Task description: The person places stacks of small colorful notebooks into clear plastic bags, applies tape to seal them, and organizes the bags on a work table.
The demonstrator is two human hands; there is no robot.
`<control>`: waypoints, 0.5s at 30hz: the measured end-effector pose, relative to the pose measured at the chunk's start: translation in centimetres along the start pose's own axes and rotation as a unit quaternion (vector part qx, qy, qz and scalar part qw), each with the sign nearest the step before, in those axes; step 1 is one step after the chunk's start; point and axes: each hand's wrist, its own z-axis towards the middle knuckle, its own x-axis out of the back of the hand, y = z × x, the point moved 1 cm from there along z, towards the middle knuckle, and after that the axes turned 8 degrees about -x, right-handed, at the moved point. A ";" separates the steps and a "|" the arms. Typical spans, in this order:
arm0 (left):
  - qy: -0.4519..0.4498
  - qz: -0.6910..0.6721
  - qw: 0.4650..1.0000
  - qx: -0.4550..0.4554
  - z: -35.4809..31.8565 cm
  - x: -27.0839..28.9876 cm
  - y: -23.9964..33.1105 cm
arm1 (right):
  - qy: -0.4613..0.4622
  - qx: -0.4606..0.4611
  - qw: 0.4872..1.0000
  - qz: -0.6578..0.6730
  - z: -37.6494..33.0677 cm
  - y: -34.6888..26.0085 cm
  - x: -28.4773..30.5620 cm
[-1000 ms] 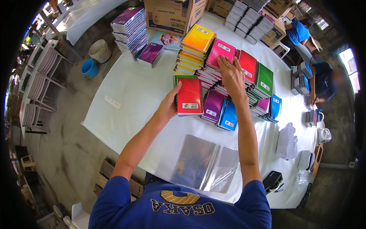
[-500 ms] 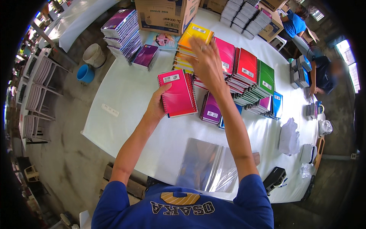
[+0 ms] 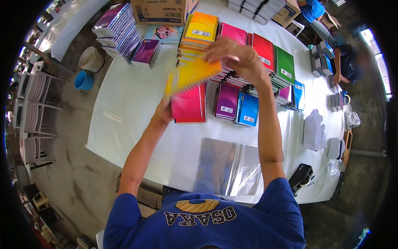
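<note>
Stacks of spiral notebooks (image 3: 248,54) lie on the table (image 3: 124,103), a cardboard box (image 3: 161,10) behind them, clear plastic sleeves (image 3: 232,166) before them; two buckets (image 3: 88,68) stand on the floor, left of the table.

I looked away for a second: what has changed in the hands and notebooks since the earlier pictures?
The right hand, earlier reaching over the far stacks, has lifted a yellow notebook off the yellow stack and swings it, blurred, toward the pink notebook held by the left hand. The clear plastic sheets and other stacks lie unchanged.
</note>
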 end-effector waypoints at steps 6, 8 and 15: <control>-0.019 -0.032 0.995 0.094 -2.6 -1.9 -3.9 | -0.142 -0.103 0.962 0.211 -8.6 2.9 -4.2; -0.003 -0.017 0.992 0.125 -3.5 -2.4 -4.8 | -0.101 -0.146 0.966 0.188 -10.5 2.5 -4.3; 0.055 -0.085 0.989 0.111 -5.5 -1.8 -5.3 | 0.115 -0.383 0.895 -0.199 -22.3 4.4 -4.3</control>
